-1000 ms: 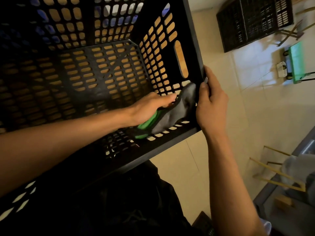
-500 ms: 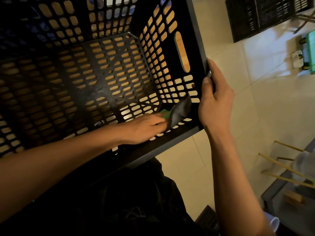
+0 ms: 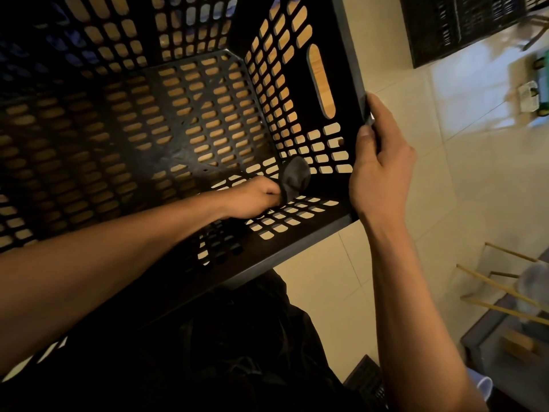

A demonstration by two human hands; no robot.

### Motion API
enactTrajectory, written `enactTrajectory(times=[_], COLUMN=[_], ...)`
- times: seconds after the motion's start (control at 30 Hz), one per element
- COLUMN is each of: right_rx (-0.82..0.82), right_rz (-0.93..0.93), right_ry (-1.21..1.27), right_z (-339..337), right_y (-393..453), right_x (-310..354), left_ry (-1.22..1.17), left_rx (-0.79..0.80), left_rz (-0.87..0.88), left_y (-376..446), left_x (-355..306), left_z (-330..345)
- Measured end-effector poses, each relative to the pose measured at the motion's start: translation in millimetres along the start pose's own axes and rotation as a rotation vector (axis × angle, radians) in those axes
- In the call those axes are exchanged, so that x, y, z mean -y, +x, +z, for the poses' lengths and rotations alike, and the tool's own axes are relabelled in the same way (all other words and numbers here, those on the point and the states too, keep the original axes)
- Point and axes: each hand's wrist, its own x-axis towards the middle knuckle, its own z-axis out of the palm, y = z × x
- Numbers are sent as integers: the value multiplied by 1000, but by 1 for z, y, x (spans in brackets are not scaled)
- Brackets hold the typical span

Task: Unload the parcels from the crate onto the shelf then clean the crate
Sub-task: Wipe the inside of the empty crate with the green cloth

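Note:
A large black slotted plastic crate (image 3: 300, 257) is tipped toward me and holds no parcels. My left hand (image 3: 252, 200) reaches deep inside it, fist closed on a dark grey cloth (image 3: 295, 178) that is pressed into the near right corner where the bottom meets the side walls. My right hand (image 3: 381, 165) grips the crate's right rim from outside, thumb over the edge, just below the oval handle slot (image 3: 320, 81).
Cream floor tiles (image 3: 475, 188) lie to the right. A second black crate (image 3: 463, 25) stands at the top right, with a green object (image 3: 542, 84) beside it. At the lower right are thin yellow rods (image 3: 505, 289) and a grey frame (image 3: 487, 337). My dark clothing is below the crate.
My left hand has slid the cloth from the right side wall down and deeper into the crate's corner. The green side of the cloth no longer shows. My right hand keeps its grip on the rim.

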Motion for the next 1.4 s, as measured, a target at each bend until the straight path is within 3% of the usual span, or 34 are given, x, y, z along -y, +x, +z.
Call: enactTrajectory(times=[0.3,0.43,0.7,0.97,1.4], right_rx=[-24,-21,-26,-33,-24], right_rz=[5,29,22,7,11], right_ry=[-1,34,37,41,35], right_z=[2,0,2,1,0], right_y=[3,4,1,0,-1], right_x=[-2,-4,-3,-1,1], left_ry=[-214,-180,55,205,113], left_rx=[23,44,27,-3,-46], left_rz=[199,302,26,-125,-27], left_y=[-56,-70,-41,8,-18], left_x=[-70,-78,-11,15,-22], left_z=[7,14,7,-1,3])
